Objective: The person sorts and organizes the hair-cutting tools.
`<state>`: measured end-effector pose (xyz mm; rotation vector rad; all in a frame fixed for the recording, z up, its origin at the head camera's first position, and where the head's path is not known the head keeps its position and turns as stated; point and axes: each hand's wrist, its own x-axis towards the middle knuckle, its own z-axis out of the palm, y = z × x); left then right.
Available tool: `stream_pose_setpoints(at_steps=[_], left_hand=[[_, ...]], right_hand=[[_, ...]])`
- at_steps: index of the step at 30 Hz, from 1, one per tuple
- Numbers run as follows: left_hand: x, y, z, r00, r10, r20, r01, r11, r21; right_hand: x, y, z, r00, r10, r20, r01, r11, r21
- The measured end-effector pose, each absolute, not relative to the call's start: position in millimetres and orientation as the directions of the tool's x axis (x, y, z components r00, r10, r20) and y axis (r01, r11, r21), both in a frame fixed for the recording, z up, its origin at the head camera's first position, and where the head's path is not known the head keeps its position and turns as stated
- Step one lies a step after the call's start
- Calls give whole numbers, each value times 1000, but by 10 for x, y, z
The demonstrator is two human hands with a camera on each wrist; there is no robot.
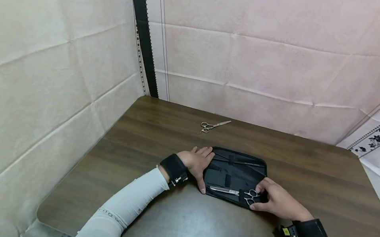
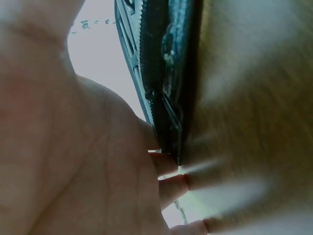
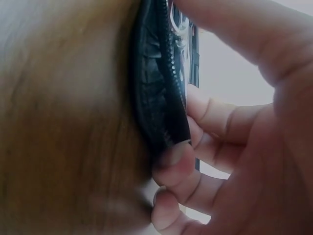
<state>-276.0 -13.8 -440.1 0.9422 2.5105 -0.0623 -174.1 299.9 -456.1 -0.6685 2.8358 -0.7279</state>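
Note:
A black zippered case (image 1: 216, 177) lies unfolded on the table between my hands. My left hand (image 1: 196, 162) spreads its straight fingers and thumb along the case's left edge. Metal scissors (image 1: 225, 190) lie along the near side of the case, their middle under a black strap (image 1: 241, 196). At the finger rings, my right hand (image 1: 278, 199) has its thumb and forefinger, bent over the case's right end. The right wrist view shows other curled fingers (image 3: 178, 164) against the zipped edge (image 3: 171, 63). In the left wrist view the case (image 2: 156, 49) stands beside the palm.
A second pair of scissors (image 1: 212, 126) lies on the wooden table (image 1: 159, 130) beyond the case. Held by a strap, a thin dark tool (image 1: 247, 163) runs along the case's far side. Pale cloth walls (image 1: 255, 63) rise behind the table and at its left.

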Motion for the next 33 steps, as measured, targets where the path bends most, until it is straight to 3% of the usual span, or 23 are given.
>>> stream_pose_setpoints(at_steps=[22, 25, 29, 33], left_hand=[[-2765, -67, -4358, -661, 610, -438, 630, 768, 118], [-2810, -52, -4290, -653, 614, -443, 601, 776, 190], [-2985, -79, -4164, -626, 649, -433, 520, 761, 388], [-3336, -119, -4100, -635, 699, -328, 501, 696, 514]], right_hand=[[-1729, 3047, -4539, -898, -440, -20, -374, 787, -491], [-1719, 3074, -4534, -899, -437, -27, -369, 788, -493], [-1716, 3101, -4523, -898, -438, -35, -367, 791, -489], [-1724, 3134, -4509, -895, -444, -36, -374, 793, -481]])
